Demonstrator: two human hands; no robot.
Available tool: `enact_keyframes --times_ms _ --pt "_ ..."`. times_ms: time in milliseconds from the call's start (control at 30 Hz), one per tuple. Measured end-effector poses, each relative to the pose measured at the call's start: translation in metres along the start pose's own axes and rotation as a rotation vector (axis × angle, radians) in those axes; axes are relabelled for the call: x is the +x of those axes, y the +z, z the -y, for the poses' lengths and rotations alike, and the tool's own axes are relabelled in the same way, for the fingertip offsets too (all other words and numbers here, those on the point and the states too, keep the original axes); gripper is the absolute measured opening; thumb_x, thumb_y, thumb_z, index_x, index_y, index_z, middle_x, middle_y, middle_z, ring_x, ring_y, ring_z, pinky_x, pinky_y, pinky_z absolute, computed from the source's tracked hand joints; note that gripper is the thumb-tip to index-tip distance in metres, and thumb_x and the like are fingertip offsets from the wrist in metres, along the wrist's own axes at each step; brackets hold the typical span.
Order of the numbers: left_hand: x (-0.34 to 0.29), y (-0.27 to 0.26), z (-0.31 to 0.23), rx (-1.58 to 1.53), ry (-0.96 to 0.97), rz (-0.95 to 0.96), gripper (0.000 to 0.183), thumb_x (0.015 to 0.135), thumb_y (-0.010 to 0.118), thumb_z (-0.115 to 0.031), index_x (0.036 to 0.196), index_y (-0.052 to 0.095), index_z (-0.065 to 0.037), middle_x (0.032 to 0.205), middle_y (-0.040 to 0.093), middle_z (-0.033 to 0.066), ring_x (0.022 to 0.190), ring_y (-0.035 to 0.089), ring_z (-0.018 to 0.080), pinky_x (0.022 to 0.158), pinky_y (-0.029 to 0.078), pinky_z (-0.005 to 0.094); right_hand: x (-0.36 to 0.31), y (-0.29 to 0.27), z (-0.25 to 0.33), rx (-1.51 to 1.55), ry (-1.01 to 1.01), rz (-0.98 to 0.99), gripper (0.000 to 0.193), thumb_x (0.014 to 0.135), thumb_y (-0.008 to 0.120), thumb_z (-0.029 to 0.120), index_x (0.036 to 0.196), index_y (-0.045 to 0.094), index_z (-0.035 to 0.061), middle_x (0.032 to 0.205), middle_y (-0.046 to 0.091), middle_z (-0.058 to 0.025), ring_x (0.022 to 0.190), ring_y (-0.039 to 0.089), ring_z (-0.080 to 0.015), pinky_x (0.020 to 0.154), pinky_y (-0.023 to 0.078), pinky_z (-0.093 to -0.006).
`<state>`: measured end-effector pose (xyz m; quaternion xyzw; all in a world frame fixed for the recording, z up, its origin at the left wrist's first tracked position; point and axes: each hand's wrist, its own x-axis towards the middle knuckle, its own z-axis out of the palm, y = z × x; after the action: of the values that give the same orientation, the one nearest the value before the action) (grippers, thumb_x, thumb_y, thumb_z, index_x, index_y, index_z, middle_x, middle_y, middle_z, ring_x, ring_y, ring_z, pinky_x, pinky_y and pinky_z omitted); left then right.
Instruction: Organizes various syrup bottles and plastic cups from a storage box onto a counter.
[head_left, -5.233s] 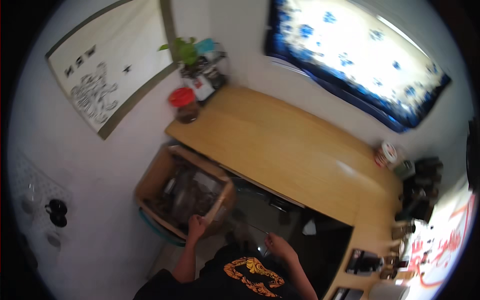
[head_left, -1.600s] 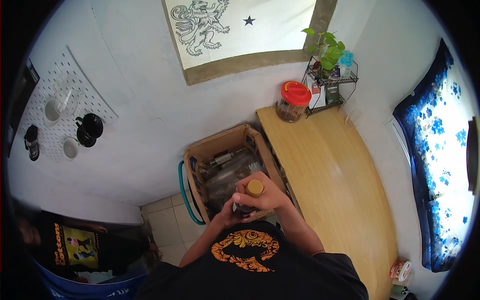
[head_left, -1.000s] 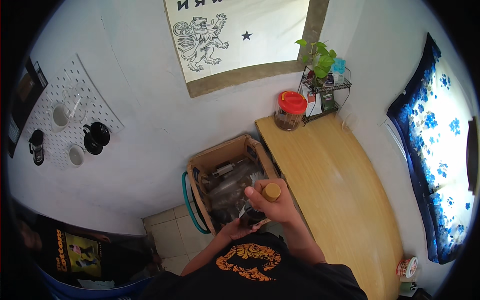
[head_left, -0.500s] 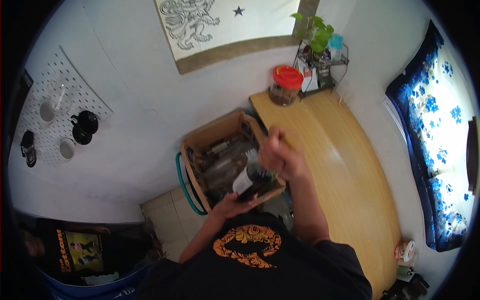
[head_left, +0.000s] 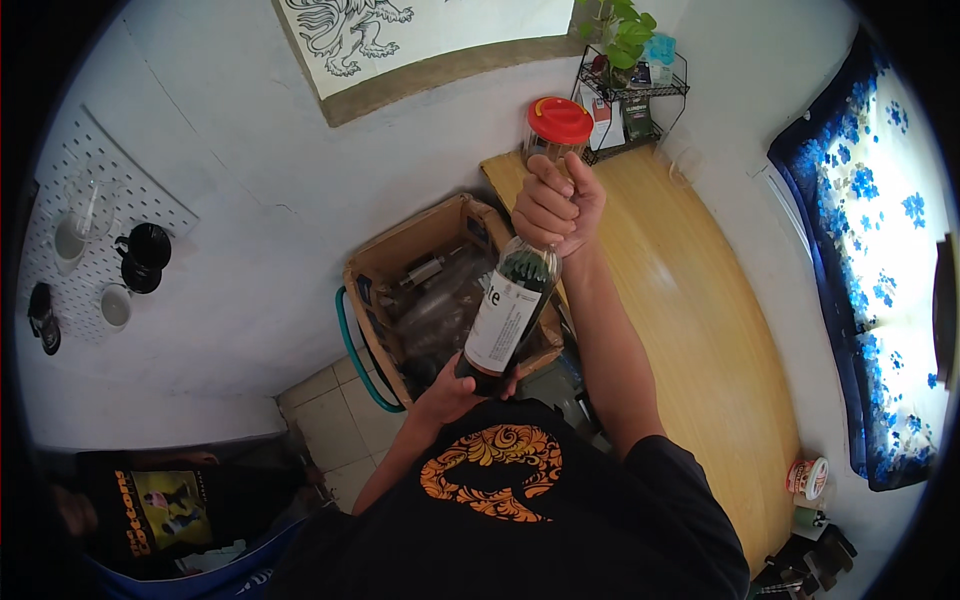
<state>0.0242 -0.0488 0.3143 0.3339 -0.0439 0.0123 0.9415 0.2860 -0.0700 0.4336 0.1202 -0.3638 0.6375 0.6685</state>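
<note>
A: What stage is this?
B: A two-handed hold, by my reading. Dark bottle point(head_left: 508, 318) up off any surface, tilted: neck up and to the right, base down and to the left, white label point(head_left: 503, 325) facing up.

A: Right hand?
B: Right hand point(head_left: 557, 210) curled into a fist round the neck, fingers wrapped tight. The bottle's top is hidden inside it.

A: Left?
B: Left hand point(head_left: 452, 398) cupped round the base, thumb on the near side, fingertips showing past the far side. Part-curled, carrying from below.

A: Position?
B: In view, across the near right part of the cardboard box point(head_left: 417, 238), which holds crumpled clear plastic point(head_left: 440, 312). Cannot tell how high above it. Worktop point(head_left: 690, 320) just right of the box; red-lidded jar point(head_left: 560, 122) at its far corner, beyond the right fist.

A: What would the next move call for?
B: Judgement only: a steady left palm under the base before the neck grip slackens, and clearance from the box rim.
</note>
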Motion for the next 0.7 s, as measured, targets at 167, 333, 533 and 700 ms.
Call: enact_keyframes --times_ms 167,333,533,700 --pt "0.007 0.008 0.010 0.146 -0.019 -0.028 0.079 0.077 0.080 -0.041 0.133 0.042 0.000 0.113 0.062 0.0135 0.093 0.064 0.0217 0.079 0.052 0.0342 -0.011 -0.021 0.005 0.162 -0.013 -0.106 0.033 0.100 0.041 0.030 0.073 0.039 0.0121 0.044 0.034 0.0071 0.033 0.031 -0.0034 0.031 0.027 -0.0215" --pt "0.011 -0.005 0.025 0.269 -0.024 -0.126 0.078 0.080 0.078 -0.040 0.133 0.039 0.001 0.113 0.062 0.0143 0.093 0.064 0.0212 0.079 0.053 0.0354 -0.035 -0.027 0.007 0.114 -0.047 -0.195 0.031 0.100 0.042 0.026 0.073 0.039 0.0108 0.043 0.034 0.0058 0.030 0.030 -0.0040 0.028 0.027 -0.0206" --pt "0.010 -0.032 0.056 0.012 -0.134 -0.258 0.074 0.084 0.066 -0.057 0.127 0.048 0.000 0.108 0.062 0.0124 0.092 0.061 0.0210 0.078 0.051 0.0351 -0.086 0.001 -0.010 -0.351 -0.059 -0.590 0.028 0.099 0.046 0.026 0.074 0.040 0.0157 0.044 0.030 0.0063 0.034 0.029 -0.0074 0.035 0.025 -0.0251" --pt "-0.002 -0.072 0.086 -0.308 -0.391 -0.467 0.081 0.091 0.040 -0.072 0.126 0.051 0.001 0.100 0.061 0.0149 0.087 0.060 0.0242 0.078 0.051 0.0357 -0.110 0.040 -0.054 -0.728 0.055 -0.832 0.036 0.088 0.069 0.016 0.065 0.041 0.0127 0.050 0.041 0.0041 0.042 0.040 -0.0064 0.041 0.029 -0.0256"
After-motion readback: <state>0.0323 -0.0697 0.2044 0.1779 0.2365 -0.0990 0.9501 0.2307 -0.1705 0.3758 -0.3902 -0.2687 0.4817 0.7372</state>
